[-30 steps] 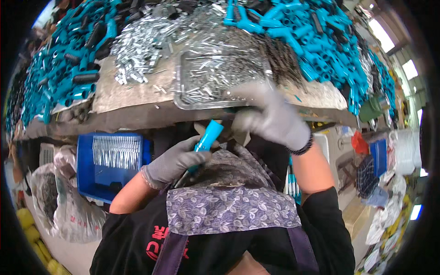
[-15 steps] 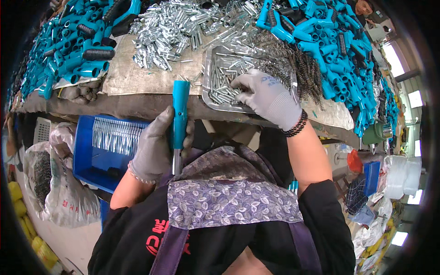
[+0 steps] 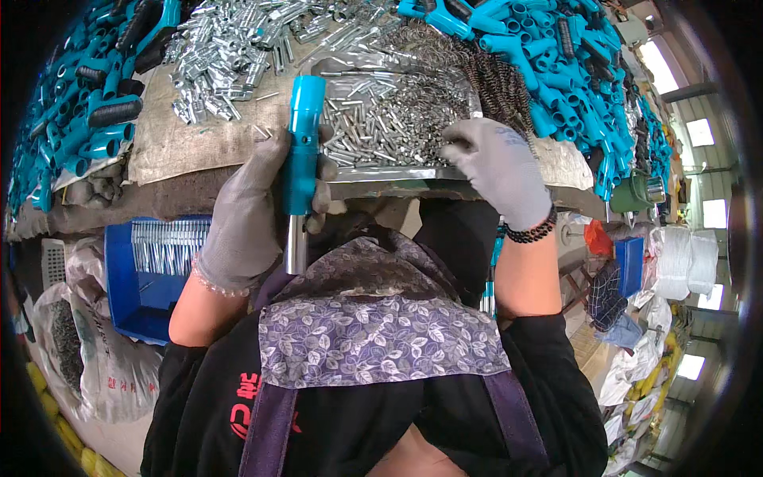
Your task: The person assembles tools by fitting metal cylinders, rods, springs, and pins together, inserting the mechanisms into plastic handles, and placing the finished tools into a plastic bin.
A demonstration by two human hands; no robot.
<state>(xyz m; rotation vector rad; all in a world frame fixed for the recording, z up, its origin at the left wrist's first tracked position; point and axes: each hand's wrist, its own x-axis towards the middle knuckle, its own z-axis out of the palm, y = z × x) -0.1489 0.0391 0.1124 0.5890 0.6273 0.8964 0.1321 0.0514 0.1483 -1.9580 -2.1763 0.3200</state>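
Note:
My gloved left hand (image 3: 246, 211) is closed round a teal tube (image 3: 304, 151) held nearly upright, a shiny metal rod (image 3: 296, 248) sticking out of its lower end. The tube's top overlaps the left side of a shallow metal tray (image 3: 397, 174) in my sight. In that tray lie many short metal pins (image 3: 350, 131) on the left and smaller bits (image 3: 425, 119) on the right. Over the tray's right front corner, my gloved right hand (image 3: 501, 163) has its fingers curled together. Whatever is between those fingertips is too small to tell.
Silvery metal fittings (image 3: 226, 56) are heaped behind the tray on sackcloth. Coiled springs (image 3: 501, 79) lie to its right. Teal tool housings (image 3: 548, 48) pile up at both sides. Below the bench edge, a blue bin (image 3: 127, 298) holds metal rods, beside a white sack (image 3: 119, 374).
My right hand has moved right across the tray, from the pins to the smaller bits. My left hand has lifted the teal tube higher. The whole view has shifted slightly.

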